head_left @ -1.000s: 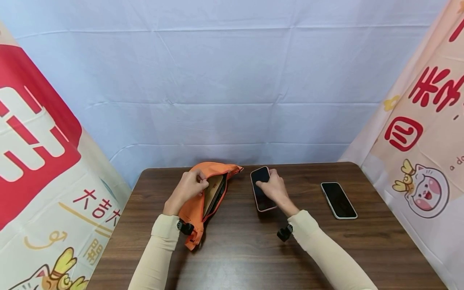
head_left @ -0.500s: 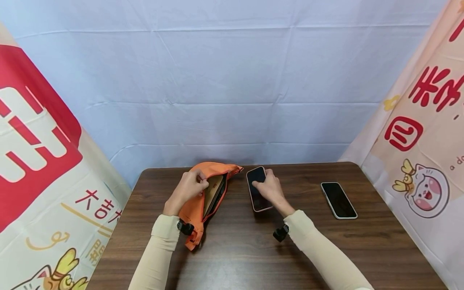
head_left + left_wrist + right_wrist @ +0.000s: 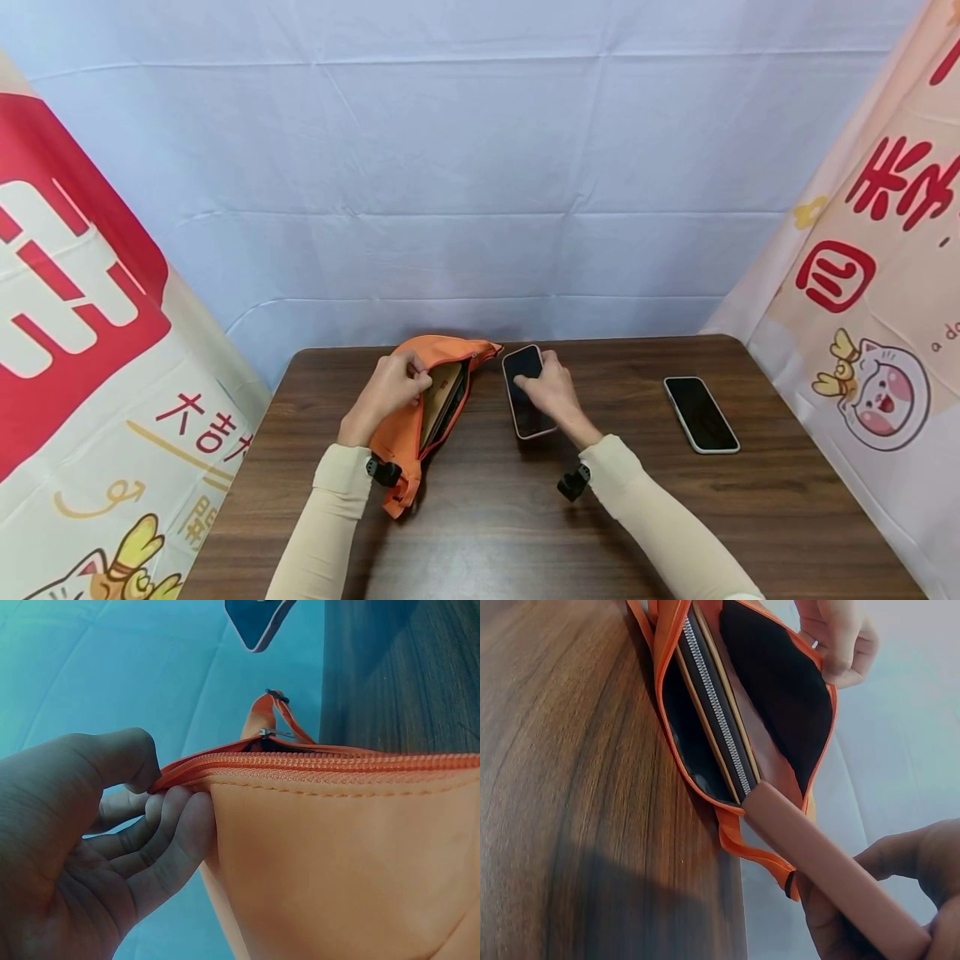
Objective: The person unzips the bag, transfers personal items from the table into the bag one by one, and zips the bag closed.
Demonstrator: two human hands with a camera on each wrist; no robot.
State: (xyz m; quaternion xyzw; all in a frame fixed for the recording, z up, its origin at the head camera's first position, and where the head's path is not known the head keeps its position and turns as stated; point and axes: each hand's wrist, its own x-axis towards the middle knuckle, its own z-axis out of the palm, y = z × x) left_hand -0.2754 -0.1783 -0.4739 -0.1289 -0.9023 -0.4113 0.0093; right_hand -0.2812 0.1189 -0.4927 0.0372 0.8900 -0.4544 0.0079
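My left hand (image 3: 390,387) pinches the upper edge of an orange zippered bag (image 3: 396,429), holding its mouth apart. Between the bag's sides stands a tan wallet (image 3: 748,761) with a metal zip, as the right wrist view shows. A smartphone (image 3: 531,417) in a pink case is gripped by my right hand (image 3: 557,392), thumb across its dark screen and fingers along the far side. In the right wrist view the phone's near end overlaps the bag's opening; in the head view it is just right of the bag. The bag's zip pull (image 3: 264,733) is at the far end.
A second smartphone (image 3: 701,415) in a white case lies screen up on the right of the wooden table (image 3: 480,533). A pale cloth (image 3: 480,208) hangs behind the table, with printed banners (image 3: 892,333) at both sides.
My right hand has carried the pink-cased phone a short way left, closer to the bag. My left hand and the bag stay where they were.
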